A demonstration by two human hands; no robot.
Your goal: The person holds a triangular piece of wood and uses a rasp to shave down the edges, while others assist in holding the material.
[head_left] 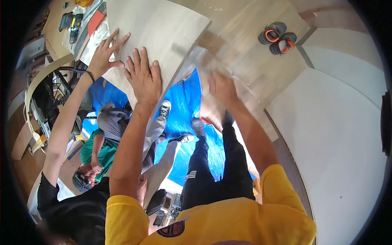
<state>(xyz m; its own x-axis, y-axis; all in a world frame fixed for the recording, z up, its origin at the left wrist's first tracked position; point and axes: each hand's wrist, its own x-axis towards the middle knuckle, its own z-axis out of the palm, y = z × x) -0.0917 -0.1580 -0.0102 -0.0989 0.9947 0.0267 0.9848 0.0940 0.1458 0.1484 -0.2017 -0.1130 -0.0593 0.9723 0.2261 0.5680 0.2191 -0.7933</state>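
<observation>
A large pale wooden board [163, 24] stretches across the upper middle. My left hand [145, 83] lies flat on its near part, fingers spread. At the board's right edge, my right hand [222, 87] is closed and smeared by motion. A blurred streak near that hand suggests something held, but its kind cannot be made out. To the left, a co-worker's hand [107, 55] with a dark wristband also rests open on the board.
Blue sheeting [181, 106] covers the floor below. Another person in a green shirt [104, 157] crouches at the left. A cordless drill [73, 26] lies at upper left. A pair of dark shoes [278, 37] stands at upper right, near a white wall panel [343, 122].
</observation>
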